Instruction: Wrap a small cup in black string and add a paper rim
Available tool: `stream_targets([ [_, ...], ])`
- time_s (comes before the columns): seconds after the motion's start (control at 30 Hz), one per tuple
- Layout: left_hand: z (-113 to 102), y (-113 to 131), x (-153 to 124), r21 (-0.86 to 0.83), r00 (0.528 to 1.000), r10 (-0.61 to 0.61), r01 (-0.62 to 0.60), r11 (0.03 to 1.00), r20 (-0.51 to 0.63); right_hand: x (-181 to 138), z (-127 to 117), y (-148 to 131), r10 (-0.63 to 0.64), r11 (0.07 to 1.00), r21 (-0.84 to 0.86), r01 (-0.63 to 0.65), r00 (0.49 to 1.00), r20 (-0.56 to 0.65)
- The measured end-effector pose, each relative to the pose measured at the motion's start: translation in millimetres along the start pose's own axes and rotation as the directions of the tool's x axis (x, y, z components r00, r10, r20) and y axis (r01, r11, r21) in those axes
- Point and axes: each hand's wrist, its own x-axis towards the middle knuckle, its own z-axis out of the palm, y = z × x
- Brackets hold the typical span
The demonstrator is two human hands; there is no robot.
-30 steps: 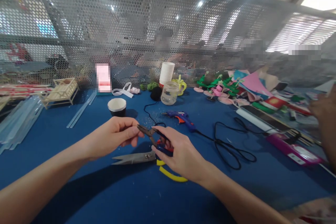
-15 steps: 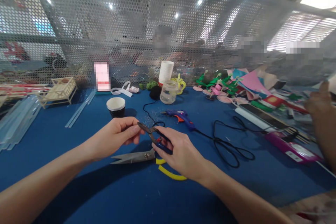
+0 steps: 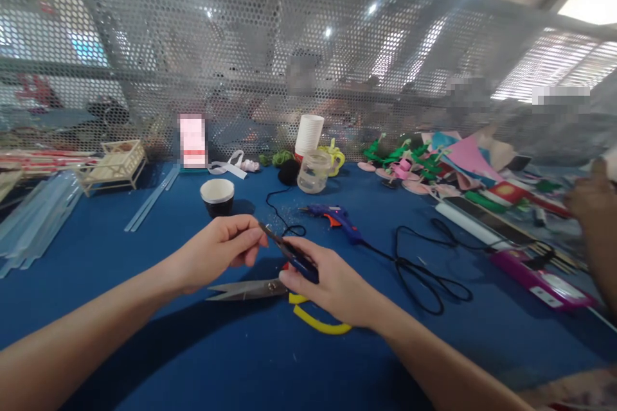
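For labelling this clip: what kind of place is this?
Probably a shared craft workshop: a glue gun and glue sticks lie on the blue table, coloured scraps are piled to the right, and the right hand holds small pliers.

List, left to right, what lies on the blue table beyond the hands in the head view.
Bundle of clear glue sticks → small cream miniature bed → black paper cup with white inside → clear jar → green-and-pink felt flowers → flat magenta case
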Motion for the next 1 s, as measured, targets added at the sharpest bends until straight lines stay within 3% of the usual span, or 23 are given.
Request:
stream_targets([
  [0.13,0.5,-1.1,0.4,-0.049,1.0,-0.023,0.023,0.999,0.006,-0.1,2.3,2.5,-0.088,0.982,-0.177,0.069,0.99,-0.106],
  [0.3,0.2,-0.9,0.1,-0.013,1.0,0.016,-0.016,1.0,0.0,0.0,3.5,3.9,-0.137,0.965,-0.244,0.1,0.981,-0.139],
  [0.63,2.9,1.2,-0.6,0.261,0.986,0.141,-0.115,0.959,-0.084,-1.4,3.0,-4.0,-0.095,0.987,-0.138,0.082,0.992,-0.085],
  [0.83,4.5,1.0,-2.6,0.265,0.984,0.121,-0.084,0.961,-0.128,-1.5,1.7,-3.3,0.004,1.0,-0.021,-0.004,1.0,-0.009],
  [1.0,5.6,0.4,-3.0,0.25,0.987,0.093,-0.058,0.967,-0.128,-0.3,1.8,-4.1,0.0,0.997,-0.08,-0.004,0.999,-0.043],
])
